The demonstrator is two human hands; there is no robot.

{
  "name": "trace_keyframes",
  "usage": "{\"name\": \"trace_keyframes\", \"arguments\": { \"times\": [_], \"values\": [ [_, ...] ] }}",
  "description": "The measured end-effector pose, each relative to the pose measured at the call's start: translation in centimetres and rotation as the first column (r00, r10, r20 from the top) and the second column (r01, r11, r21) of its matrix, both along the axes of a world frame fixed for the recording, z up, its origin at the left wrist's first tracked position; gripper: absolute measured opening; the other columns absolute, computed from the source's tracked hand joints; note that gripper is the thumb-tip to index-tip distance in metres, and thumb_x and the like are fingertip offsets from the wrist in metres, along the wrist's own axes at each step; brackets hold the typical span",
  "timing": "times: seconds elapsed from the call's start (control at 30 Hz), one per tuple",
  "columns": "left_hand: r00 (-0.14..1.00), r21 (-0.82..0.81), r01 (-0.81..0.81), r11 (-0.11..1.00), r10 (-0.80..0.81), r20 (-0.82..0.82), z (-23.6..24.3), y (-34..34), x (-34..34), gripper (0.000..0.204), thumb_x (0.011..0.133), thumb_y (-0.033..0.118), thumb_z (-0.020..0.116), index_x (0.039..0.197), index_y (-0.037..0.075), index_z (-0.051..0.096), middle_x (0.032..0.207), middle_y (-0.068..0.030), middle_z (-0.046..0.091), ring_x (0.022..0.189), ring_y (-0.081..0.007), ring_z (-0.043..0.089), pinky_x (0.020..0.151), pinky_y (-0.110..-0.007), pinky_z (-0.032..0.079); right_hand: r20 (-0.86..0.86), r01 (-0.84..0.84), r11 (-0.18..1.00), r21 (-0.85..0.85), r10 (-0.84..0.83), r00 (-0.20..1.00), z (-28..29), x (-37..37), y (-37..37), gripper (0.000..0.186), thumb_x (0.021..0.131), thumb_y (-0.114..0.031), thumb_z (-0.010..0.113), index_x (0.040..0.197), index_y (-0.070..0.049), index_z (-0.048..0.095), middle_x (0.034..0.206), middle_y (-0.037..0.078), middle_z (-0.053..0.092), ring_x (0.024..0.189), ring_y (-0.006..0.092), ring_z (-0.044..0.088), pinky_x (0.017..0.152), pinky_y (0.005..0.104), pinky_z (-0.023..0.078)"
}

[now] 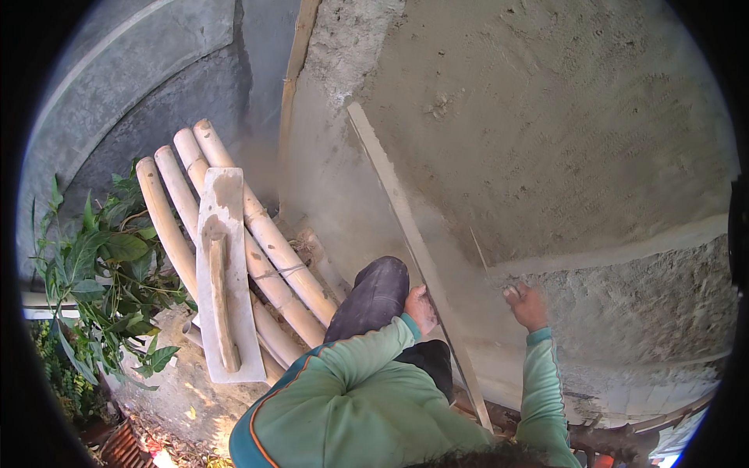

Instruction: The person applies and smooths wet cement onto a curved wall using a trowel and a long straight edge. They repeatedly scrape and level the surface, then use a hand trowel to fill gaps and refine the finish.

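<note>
My left hand (pixel 421 312) grips a long straight grey-coated batten (pixel 382 162) that runs diagonally before the plastered wall (pixel 546 125), beside my knee. My right hand (pixel 527 308), right of the batten, is closed with curled fingers close to the plaster. A thin pale line or rod (pixel 480 251) shows just above its fingers; I cannot tell whether they hold it. To my left, a long white plastering float (pixel 211 296) with a wooden handle and grey smears lies on several bamboo poles (pixel 160 199).
Green leafy plants (pixel 101 257) grow at the left beside a curved grey concrete wall (pixel 133 70). A narrow wooden strip (pixel 300 35) stands along the wall's edge. Rough plaster (pixel 640 304) shows lower right. Rusty corrugated metal (pixel 117 441) and leaf litter lie at the lower left.
</note>
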State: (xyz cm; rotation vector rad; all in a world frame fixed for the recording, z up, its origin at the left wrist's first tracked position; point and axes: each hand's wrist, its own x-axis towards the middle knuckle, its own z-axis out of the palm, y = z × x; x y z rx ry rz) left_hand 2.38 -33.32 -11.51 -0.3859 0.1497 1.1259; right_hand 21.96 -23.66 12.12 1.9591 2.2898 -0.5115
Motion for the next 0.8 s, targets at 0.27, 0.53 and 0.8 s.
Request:
{"name": "trace_keyframes", "arguments": {
  "times": [0.27, 0.53, 0.8],
  "values": [
    [0.995, -0.116, -0.043, 0.992, 0.032, -0.092, -2.6, 0.0, 2.2, 0.075, 0.085, 0.058, 0.057, 0.142, 0.009, 0.053, 0.140, -0.0095, 0.060, 0.131, -0.0312, 0.052, 0.112, -0.047, 0.034, 0.009, -0.204, 0.946, -0.254, 0.213, 0.977, -2.9, -3.2, -2.7, 0.040, 0.094, -0.035, 0.065, 0.109, 0.001, 0.069, 0.095, 0.026, 0.070, 0.090, 0.0425, 0.068, 0.081, 0.0487, 0.052],
    [0.979, -0.151, 0.099, 0.984, -0.123, -0.160, -3.0, -1.4, 3.6, 0.069, 0.085, 0.059, 0.055, 0.133, 0.010, 0.058, 0.128, -0.0079, 0.065, 0.116, -0.0272, 0.060, 0.098, -0.041, 0.043, 0.080, -0.231, 0.969, -0.090, 0.238, 0.968, 1.6, -22.7, 6.7, 0.041, 0.097, -0.035, 0.061, 0.122, -0.003, 0.068, 0.120, 0.027, 0.067, 0.115, 0.0466, 0.062, 0.099, 0.0529, 0.049],
    [0.941, -0.147, 0.216, 0.965, -0.246, -0.232, -1.9, -1.1, 3.5, 0.055, 0.083, 0.058, 0.055, 0.120, 0.018, 0.063, 0.098, 0.0002, 0.062, 0.081, -0.0177, 0.051, 0.067, -0.034, 0.032, 0.075, -0.342, 0.917, 0.205, 0.333, 0.940, 8.7, -34.0, 15.8, 0.043, 0.097, -0.037, 0.063, 0.126, -0.006, 0.065, 0.118, 0.022, 0.070, 0.115, 0.0420, 0.064, 0.099, 0.0512, 0.049]
  ]
}}
